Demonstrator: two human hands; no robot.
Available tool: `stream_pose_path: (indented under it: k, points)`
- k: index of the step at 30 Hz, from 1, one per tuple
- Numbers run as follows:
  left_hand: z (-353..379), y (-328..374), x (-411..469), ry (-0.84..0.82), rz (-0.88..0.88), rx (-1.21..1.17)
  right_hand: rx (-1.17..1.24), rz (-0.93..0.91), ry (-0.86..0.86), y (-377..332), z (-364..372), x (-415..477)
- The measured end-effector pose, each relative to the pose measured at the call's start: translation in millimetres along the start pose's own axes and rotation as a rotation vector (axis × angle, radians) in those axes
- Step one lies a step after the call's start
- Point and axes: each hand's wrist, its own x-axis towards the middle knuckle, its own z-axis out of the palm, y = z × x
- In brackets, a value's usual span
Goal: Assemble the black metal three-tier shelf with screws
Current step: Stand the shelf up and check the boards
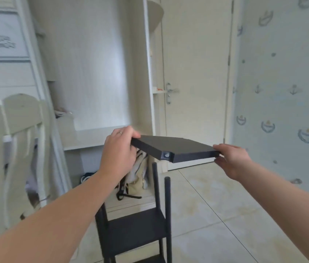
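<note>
I hold a black metal shelf panel (176, 147) level in the air, with a silver screw fitting (167, 155) showing at its near corner. My left hand (118, 150) grips its left edge, thumb on top and fingers underneath. My right hand (231, 158) pinches its right edge. Below it stands the partly built black shelf frame (134, 226), one tier visible between upright black posts (167, 205) whose tops are bare.
A white chair back (17, 141) stands at the left. A pale desk (96, 139) and wardrobe fill the back, with bags (136, 179) on the floor under the desk. A closed door (193, 82) is behind the panel, and tiled floor (225, 215) spreads to the right.
</note>
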Motion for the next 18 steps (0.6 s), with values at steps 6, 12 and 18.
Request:
stream_pose_path:
  k: [6, 12, 18]
  points:
    - [-56, -44, -27, 0.113, -0.079, 0.128, 0.134, 0.228, -0.088, 5, 42, -29]
    - [-67, -75, -45, 0.111, -0.160, 0.169, 0.173, 0.396, -0.276, 31, 70, -33]
    - [-44, -91, -50, 0.080, -0.857, -0.295, 0.243, 0.368, -0.230, 66, 86, -21]
